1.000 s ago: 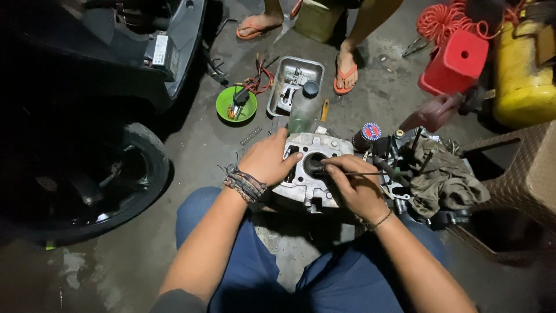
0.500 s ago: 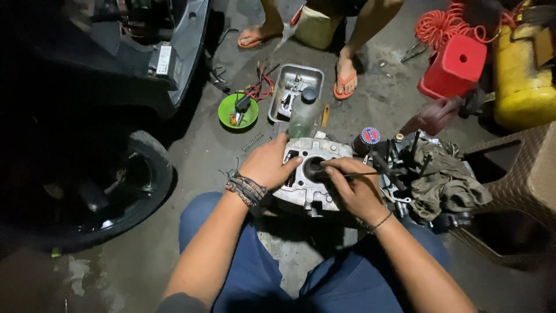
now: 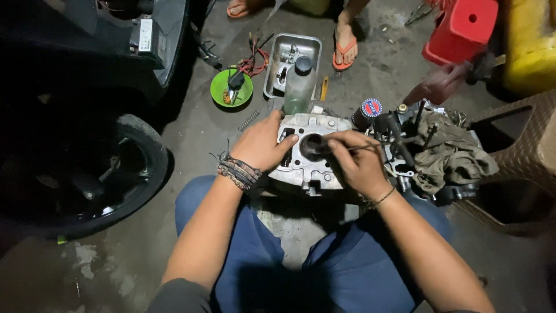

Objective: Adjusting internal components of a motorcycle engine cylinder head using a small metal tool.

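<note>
A grey metal engine cylinder head (image 3: 310, 165) rests on the concrete floor between my knees. My left hand (image 3: 262, 145) lies on its left side and steadies it, thumb near the round bore. In my right hand (image 3: 354, 161) is a thin metal tool (image 3: 339, 148) whose tip points into that dark bore. Braided bands circle my left wrist and a thin bracelet circles my right.
Beyond the head stand a clear plastic bottle (image 3: 300, 90), a metal tray of parts (image 3: 288, 61) and a green bowl (image 3: 231, 88). A rag over engine parts (image 3: 449, 150) lies right. A scooter wheel (image 3: 87, 174) is left. Another person's sandalled feet (image 3: 346, 49) and a red stool (image 3: 460, 29) are behind.
Both hands stay on the cylinder head; the view has shifted slightly closer. The tool tip remains at the bore.
</note>
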